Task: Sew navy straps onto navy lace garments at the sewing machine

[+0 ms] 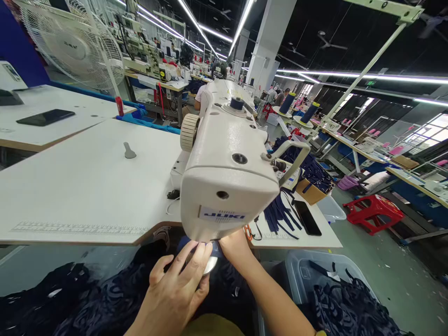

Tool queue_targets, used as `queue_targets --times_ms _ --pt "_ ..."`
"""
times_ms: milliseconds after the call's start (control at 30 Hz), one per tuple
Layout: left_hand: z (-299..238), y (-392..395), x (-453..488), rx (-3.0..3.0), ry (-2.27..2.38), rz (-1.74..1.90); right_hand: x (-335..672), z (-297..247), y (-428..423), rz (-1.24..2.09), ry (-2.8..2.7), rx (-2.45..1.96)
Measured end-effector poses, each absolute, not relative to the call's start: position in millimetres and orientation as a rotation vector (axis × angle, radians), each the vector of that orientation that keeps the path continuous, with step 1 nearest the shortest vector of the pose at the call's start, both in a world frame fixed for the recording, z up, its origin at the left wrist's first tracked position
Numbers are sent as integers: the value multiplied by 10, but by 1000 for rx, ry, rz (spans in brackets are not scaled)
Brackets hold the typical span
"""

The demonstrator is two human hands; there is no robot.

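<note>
Below the front of a white sewing machine (229,186), both hands are at a piece of navy fabric (217,249). My left hand (177,284) has its fingers pressed together on the fabric's near side, beside a shiny rounded metal part (211,266), with the thumb side lower down. On the other side, my right hand (236,247) reaches in under the machine head; its fingertips are hidden behind the head. The needle area is also out of sight.
Navy strips (282,214) and a black phone (308,218) lie right of the machine. A clear plastic bin (297,270) of navy garments stands lower right. Dark patterned fabric (101,298) heaps at lower left. A small grey metal piece (129,150) rests on the white tabletop (80,186).
</note>
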State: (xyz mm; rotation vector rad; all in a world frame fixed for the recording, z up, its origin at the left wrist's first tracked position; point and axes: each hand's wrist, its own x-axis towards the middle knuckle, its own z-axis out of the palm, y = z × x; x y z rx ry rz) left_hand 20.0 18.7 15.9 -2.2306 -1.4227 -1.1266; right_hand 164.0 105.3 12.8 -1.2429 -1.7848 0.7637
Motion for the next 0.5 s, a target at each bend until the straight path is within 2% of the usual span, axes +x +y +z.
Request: queue_targets --times_ms 300,500 --pt "160 177 246 -2191 -1503 -1167 1640 143 1010 799 -1722 -1242" --pt "-18 188 -24 -2403 -1232 -930 1714 -277 980 921 -1284 -1322"
